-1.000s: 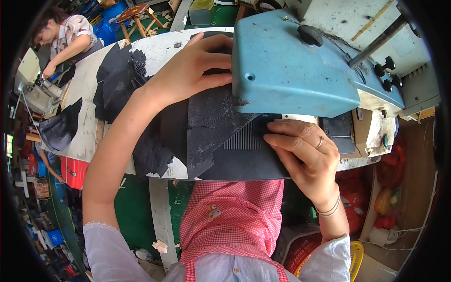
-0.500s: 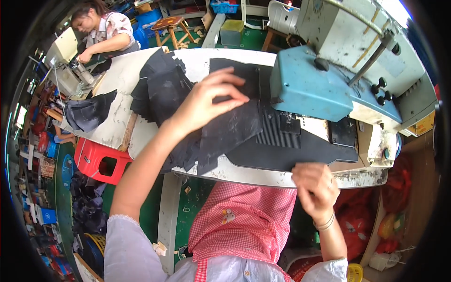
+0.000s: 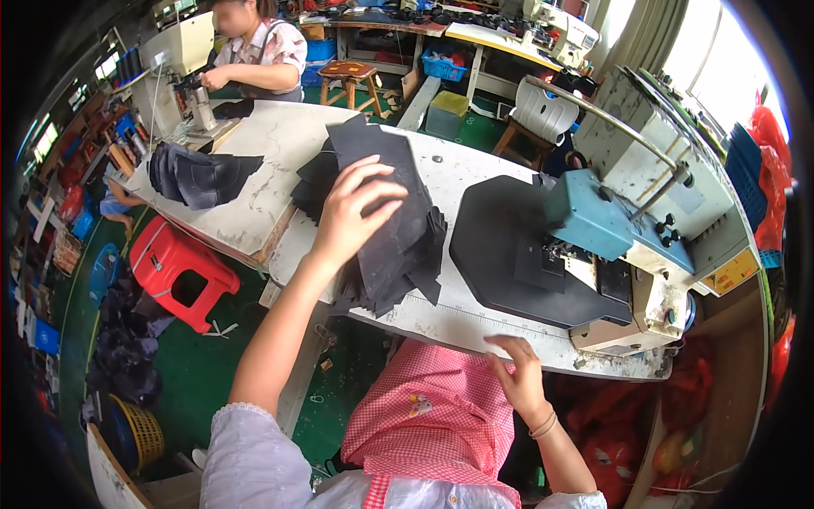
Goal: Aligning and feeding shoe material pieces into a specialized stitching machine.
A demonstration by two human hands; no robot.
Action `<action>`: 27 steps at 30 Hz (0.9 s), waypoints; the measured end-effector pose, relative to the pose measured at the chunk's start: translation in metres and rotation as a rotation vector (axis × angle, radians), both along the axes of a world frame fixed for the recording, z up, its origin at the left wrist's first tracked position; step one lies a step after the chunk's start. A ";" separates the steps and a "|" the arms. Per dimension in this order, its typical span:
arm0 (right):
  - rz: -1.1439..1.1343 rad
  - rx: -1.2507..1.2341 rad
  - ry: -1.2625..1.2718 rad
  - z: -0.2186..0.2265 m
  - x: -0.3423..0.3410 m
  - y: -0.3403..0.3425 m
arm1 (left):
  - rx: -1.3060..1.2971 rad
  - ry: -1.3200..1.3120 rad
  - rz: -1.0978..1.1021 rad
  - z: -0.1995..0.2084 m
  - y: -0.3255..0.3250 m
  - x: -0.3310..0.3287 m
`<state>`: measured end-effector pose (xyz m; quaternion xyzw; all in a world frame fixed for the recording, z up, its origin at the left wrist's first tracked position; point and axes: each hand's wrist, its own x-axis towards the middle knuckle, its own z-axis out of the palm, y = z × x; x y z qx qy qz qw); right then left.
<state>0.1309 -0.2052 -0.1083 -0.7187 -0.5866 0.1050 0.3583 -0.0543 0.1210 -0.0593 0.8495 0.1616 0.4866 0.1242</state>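
My left hand (image 3: 354,216) is over a messy pile of flat black cut pieces (image 3: 424,254), fingers curved and apart. A long black piece (image 3: 386,170) lies on top of the pile beneath it; I cannot tell whether the fingertips touch it. My right hand (image 3: 519,377) is in the air by the table's front edge, open, thumb apart and nothing in it. Right of the pile stands a sewing machine with a blue head (image 3: 593,212). Its black work plate (image 3: 487,246) reaches left across the white table (image 3: 424,318).
A red plastic stool (image 3: 182,271) stands to the left below the side table. More stacked dark pieces (image 3: 199,176) lie there. At the far left a person (image 3: 263,59) works at another machine (image 3: 174,59). A wooden stool (image 3: 349,76) stands behind the table.
My left hand has moved left, away from the machine. The black piece that overlapped the machine's plate now lies on the pile. My right hand has drawn back from the plate; the view has shifted.
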 end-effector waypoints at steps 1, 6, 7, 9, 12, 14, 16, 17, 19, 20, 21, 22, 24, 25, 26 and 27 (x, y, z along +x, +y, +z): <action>-0.009 -0.050 0.109 -0.008 0.001 0.013 | -0.058 0.144 0.084 -0.015 0.017 -0.005; -0.158 -0.212 0.574 -0.065 0.023 0.101 | -0.162 0.156 0.085 -0.040 0.029 -0.014; -0.155 -0.199 0.312 -0.085 0.039 0.112 | -0.195 -0.018 0.072 -0.033 0.023 -0.013; -0.124 0.328 0.146 -0.083 0.031 0.142 | -0.525 -0.280 0.174 -0.059 0.012 -0.028; -0.341 0.147 1.075 -0.083 0.026 0.217 | -1.471 -0.421 0.124 -0.068 -0.004 -0.040; -0.410 0.069 0.530 -0.104 0.012 0.269 | -1.751 -0.438 -0.049 -0.071 0.002 -0.036; -0.216 -0.019 0.458 -0.075 -0.030 0.260 | -1.890 -0.390 -0.268 -0.082 0.013 -0.036; -0.175 -0.009 0.457 -0.058 -0.040 0.250 | -1.859 -0.368 -0.141 -0.080 0.016 -0.032; -0.241 -0.007 0.680 -0.073 -0.031 0.238 | -1.923 -0.290 -0.390 -0.060 0.036 -0.036; -0.301 -0.033 0.867 -0.081 -0.025 0.234 | -2.000 -0.252 -0.422 -0.044 0.042 -0.035; -0.448 -0.053 1.083 -0.086 -0.017 0.233 | -2.064 -0.209 -0.351 -0.036 0.050 -0.032; -0.509 -0.012 1.331 -0.080 -0.014 0.229 | -2.135 -0.171 -0.276 -0.037 0.054 -0.030; -0.285 -0.040 1.126 -0.125 0.005 0.211 | -2.086 -0.071 -0.278 -0.069 0.062 -0.019; -0.248 -0.184 0.989 -0.091 0.001 0.221 | -2.083 -0.050 -0.205 -0.082 0.061 -0.025; -0.212 -0.316 0.844 -0.051 0.003 0.233 | -1.991 -0.021 -0.167 -0.059 0.055 -0.025; -0.430 -0.710 1.030 -0.124 0.034 0.229 | -2.006 0.050 -0.257 -0.055 0.054 -0.013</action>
